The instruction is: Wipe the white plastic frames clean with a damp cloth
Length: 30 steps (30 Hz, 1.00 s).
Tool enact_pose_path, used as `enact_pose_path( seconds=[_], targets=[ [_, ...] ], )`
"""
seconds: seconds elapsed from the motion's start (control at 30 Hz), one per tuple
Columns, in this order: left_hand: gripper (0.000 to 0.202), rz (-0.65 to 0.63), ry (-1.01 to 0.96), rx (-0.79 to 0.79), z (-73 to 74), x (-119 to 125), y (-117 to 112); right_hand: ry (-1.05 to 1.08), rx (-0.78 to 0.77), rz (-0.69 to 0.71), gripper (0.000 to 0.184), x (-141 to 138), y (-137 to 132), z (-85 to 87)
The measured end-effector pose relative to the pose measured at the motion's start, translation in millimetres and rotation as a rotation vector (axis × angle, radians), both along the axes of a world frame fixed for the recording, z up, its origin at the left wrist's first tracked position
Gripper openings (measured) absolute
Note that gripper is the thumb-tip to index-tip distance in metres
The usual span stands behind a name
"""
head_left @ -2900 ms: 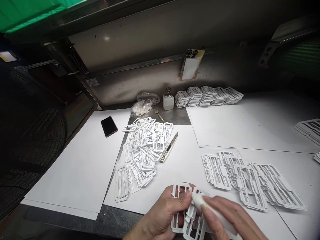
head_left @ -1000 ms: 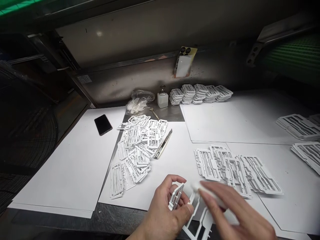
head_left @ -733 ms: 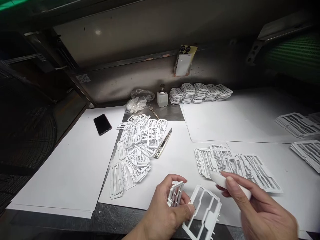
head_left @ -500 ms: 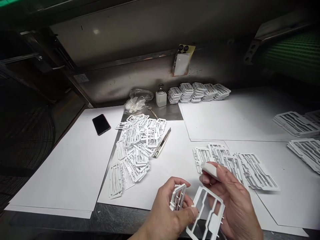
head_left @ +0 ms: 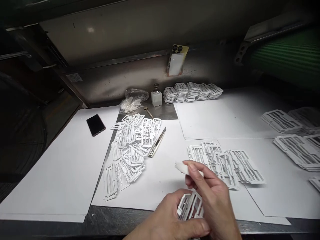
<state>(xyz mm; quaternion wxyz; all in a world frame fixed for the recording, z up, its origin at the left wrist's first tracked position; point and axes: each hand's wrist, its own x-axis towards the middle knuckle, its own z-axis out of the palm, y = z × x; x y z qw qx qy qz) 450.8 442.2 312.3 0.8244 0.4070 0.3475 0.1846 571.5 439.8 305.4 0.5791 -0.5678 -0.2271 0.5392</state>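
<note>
**Two hands close together over white plastic frames**

Big white paper sheets (head_left: 62, 166) cover most of the grey metal table (head_left: 120, 220), and a dull metal wall stands at the far side.

At the near edge, the left hand (head_left: 172, 221) is curled around a small white plastic frame (head_left: 188, 206) and grips it. The right hand (head_left: 212, 200) is touching the left hand from the right side. Its thumb and first finger pinch a small white wiping pad (head_left: 183, 167), which sticks out to the left, above the frame.

Just to the right of the hands, a row of flat white plastic frames (head_left: 225, 161) lies spread out on the paper. To the left, a messy heap of small white frame pieces (head_left: 132, 143) sits with a slim metal cutter knife (head_left: 157, 142) touching its right side. A black phone (head_left: 95, 125) lies far left on the paper.

At the far wall stand a small white bottle with a metal top (head_left: 156, 96), a clear plastic bag (head_left: 132, 100) and neat stacks of white frames (head_left: 191, 92). More frame piles (head_left: 292, 133) lie on the far right.
</note>
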Motion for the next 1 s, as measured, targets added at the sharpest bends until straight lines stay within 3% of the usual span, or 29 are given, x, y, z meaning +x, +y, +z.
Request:
enact_pose_path(
  seconds=[0.1,0.2,0.27,0.33,0.4,0.43,0.53,0.57,0.73,1.0],
  targets=[
    [0.047,-0.050,-0.191,-0.194,-13.8,3,-1,-0.034,0.036,-0.035,0.039,7,-3,0.6],
    [0.065,0.020,-0.415,-0.472,-26.6,7,0,-0.120,0.028,-0.247,0.044,36,-11,-5.7],
    [0.063,0.120,-0.423,-0.575,-29.3,12,3,-0.204,-0.014,-0.471,0.044,61,-18,-13.4],
    [0.057,0.214,-0.273,-0.571,-26.1,19,9,-0.235,-0.037,-0.625,0.041,81,-24,-21.0],
    [0.054,0.236,-0.075,-0.419,-18.8,31,20,-0.216,-0.031,-0.691,0.039,93,-27,-26.1],
    [0.051,0.210,0.026,-0.251,-14.6,39,28,-0.200,-0.021,-0.701,0.040,96,-28,-27.7],
    [0.034,0.076,0.385,0.505,-4.5,68,59,-0.160,0.023,-0.688,0.040,97,-24,-30.8],
    [0.032,0.058,0.460,0.620,-2.8,79,70,-0.149,0.037,-0.679,0.041,96,-22,-32.1],
    [0.027,-0.079,0.613,0.875,-4.1,120,96,-0.078,0.057,-0.656,0.039,93,-17,-42.3],
    [0.037,-0.141,0.708,1.063,-5.0,130,74,0.001,0.080,-0.639,0.038,93,-20,-45.1]
  ],
)
